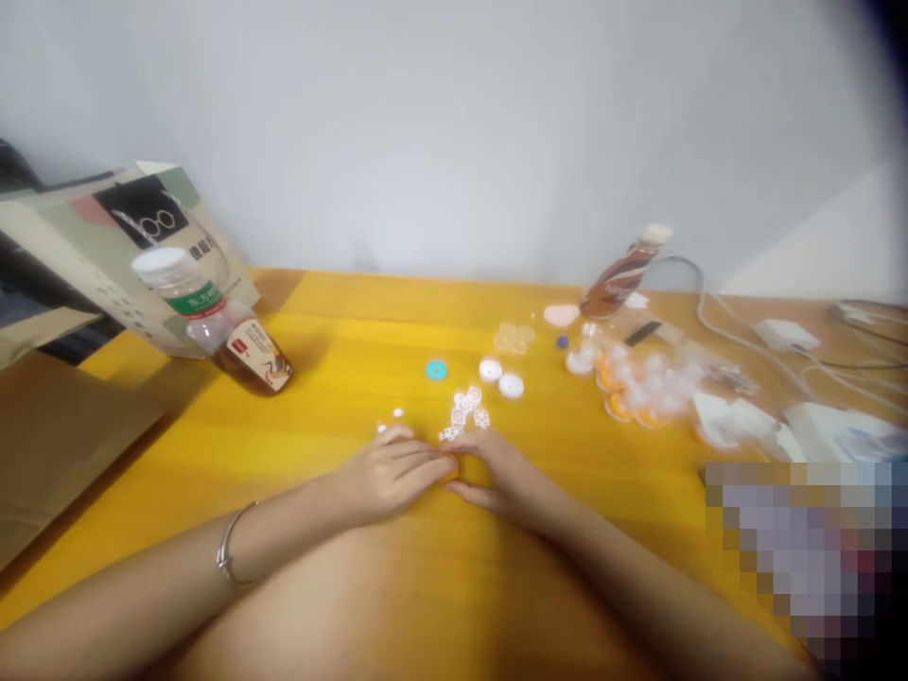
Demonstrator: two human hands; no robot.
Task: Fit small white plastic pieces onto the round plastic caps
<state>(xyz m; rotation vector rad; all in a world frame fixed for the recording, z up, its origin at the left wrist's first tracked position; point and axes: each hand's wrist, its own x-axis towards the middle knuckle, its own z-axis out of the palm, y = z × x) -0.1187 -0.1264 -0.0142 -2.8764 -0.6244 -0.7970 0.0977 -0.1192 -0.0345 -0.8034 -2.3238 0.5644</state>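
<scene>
On a yellow table [340, 331], a paper bag [106, 241] stands behind a tilted bottle [237, 345] at the person's left. Near the middle, the left hand [393, 473] and right hand [511, 480] meet, fingertips of both pinching an orange piece [451, 467], mostly hidden between them. Beyond lie a teal disc [436, 370] and, nearer the fingers, smaller white cutouts [463, 404].
</scene>
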